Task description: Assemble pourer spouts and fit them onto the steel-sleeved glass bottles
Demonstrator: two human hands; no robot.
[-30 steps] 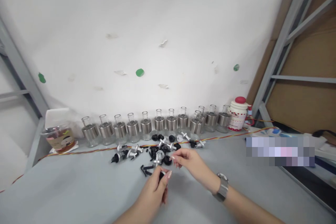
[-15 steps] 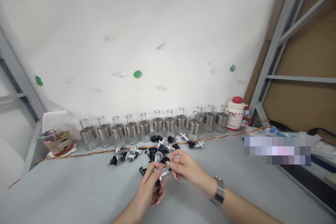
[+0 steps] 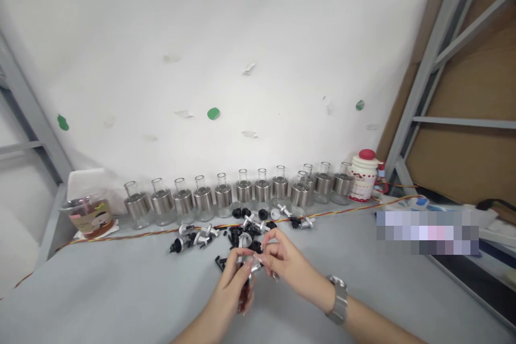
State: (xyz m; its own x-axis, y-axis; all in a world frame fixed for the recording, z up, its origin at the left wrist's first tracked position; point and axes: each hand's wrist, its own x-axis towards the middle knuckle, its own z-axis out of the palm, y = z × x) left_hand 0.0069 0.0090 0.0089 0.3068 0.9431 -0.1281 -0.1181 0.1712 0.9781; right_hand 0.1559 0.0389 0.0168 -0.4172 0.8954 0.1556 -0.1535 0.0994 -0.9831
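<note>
Near the pile of black and silver stopper parts [image 3: 245, 228], your left hand [image 3: 234, 291] and right hand [image 3: 287, 262] both pinch one small silver metal spout [image 3: 252, 266]; hold it square, fingertips firm.

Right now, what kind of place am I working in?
Probably a small assembly workshop: a row of identical glass bottles with metal collars along the wall, loose spout parts heaped on the grey bench, and metal racking backed with cardboard.

far wall: row of glass bottles [image 3: 243, 192] | far right: red-lidded jar [image 3: 363, 176] | far left: drink cup [image 3: 89, 215] | twisted wire [image 3: 133, 234] across table [image 3: 121, 295]
</note>
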